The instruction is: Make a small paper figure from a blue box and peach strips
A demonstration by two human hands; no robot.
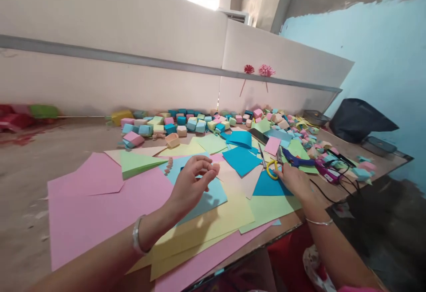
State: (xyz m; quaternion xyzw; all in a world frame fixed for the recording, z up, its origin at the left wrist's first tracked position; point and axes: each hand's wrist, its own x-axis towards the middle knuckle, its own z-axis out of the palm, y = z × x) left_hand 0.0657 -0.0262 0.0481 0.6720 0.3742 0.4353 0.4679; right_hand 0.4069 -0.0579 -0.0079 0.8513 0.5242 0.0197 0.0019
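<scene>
My left hand (193,181) hovers over a light blue sheet (206,194), fingers curled in a pinch on a thin strip of paper that I can barely make out. My right hand (294,181) rests on the table at the yellow-handled scissors (271,167), fingertips touching the handle. Coloured paper sheets cover the table before me: a big pink sheet (100,203), yellow sheets (213,230), a blue sheet (241,159) and a folded green sheet (136,163). Both wrists wear a silver bangle.
Several small folded paper cubes (199,123) lie in a row at the back by the white partition (133,74). A glue gun (306,162) with a black cable, a dark bag (359,119) and two paper flowers (258,70) are at the right. The table edge runs along the bottom right.
</scene>
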